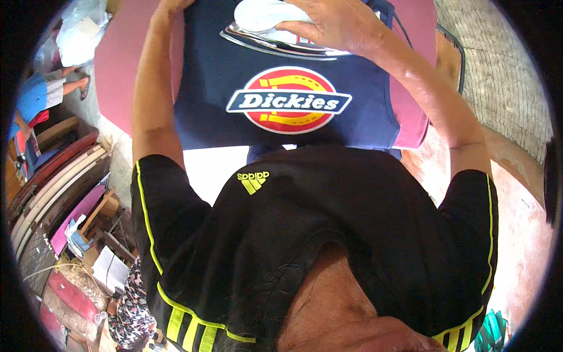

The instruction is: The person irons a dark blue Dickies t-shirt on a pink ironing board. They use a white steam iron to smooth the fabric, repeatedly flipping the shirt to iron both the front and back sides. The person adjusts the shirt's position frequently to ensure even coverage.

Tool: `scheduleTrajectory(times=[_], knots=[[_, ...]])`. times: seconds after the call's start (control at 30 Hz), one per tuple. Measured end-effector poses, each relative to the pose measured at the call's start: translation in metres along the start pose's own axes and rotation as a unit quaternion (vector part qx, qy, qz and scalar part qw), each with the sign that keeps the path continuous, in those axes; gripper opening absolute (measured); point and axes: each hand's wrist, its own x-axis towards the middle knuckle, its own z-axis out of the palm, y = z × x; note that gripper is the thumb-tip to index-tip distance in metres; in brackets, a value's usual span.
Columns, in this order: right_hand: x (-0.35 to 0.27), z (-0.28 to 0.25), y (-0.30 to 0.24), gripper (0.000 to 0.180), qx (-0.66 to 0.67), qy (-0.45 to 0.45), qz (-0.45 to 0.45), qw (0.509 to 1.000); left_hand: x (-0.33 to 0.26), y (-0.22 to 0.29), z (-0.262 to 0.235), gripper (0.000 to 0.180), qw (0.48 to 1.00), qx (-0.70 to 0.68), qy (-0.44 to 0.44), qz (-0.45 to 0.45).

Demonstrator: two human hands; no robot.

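A navy garment (pixel 217 88) with a round red and yellow emblem lies flat on a pink padded board (pixel 120 64). My right hand (pixel 334 23) grips the white handle of an iron (pixel 258 16), whose shiny metal base rests on the garment near its far end. My left hand (pixel 173 4) reaches to the garment's far left corner at the top edge of the picture. Its fingers are cut off there, so its grip is hidden. My black shirt with yellow stripes fills the lower half of the view.
Wooden boards and frames (pixel 56 176) lean in a stack at the left, with boxes and papers (pixel 108 267) below them. Another person in blue (pixel 32 100) is at the far left. A brick floor (pixel 507 76) lies to the right and a reddish floor (pixel 522 229) below it.
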Motion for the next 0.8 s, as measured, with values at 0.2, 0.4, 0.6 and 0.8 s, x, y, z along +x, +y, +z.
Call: scheduleTrajectory(times=[0.2, 0.4, 0.6, 0.8], knots=[[0.011, 0.004, 0.015, 0.037, 0.072, 0.076, 0.163, 0.981, 0.006, 0.024, 0.001, 0.026, 0.978, 0.18, 0.015, 0.107], [0.053, -0.001, -0.011, 0.035, 0.042, 0.063, 0.179, 0.981, 0.007, 0.004, -0.017, 0.024, 0.966, 0.221, 0.027, 0.131], [0.094, 0.037, -0.002, 0.051, 0.032, 0.12, 0.246, 0.961, -0.034, 0.014, -0.021, 0.033, 0.981, 0.172, 0.081, -0.029], [0.156, 0.053, 0.026, 0.053, 0.119, 0.147, 0.316, 0.93, -0.044, -0.001, -0.013, 0.029, 0.963, 0.191, 0.191, -0.001]])
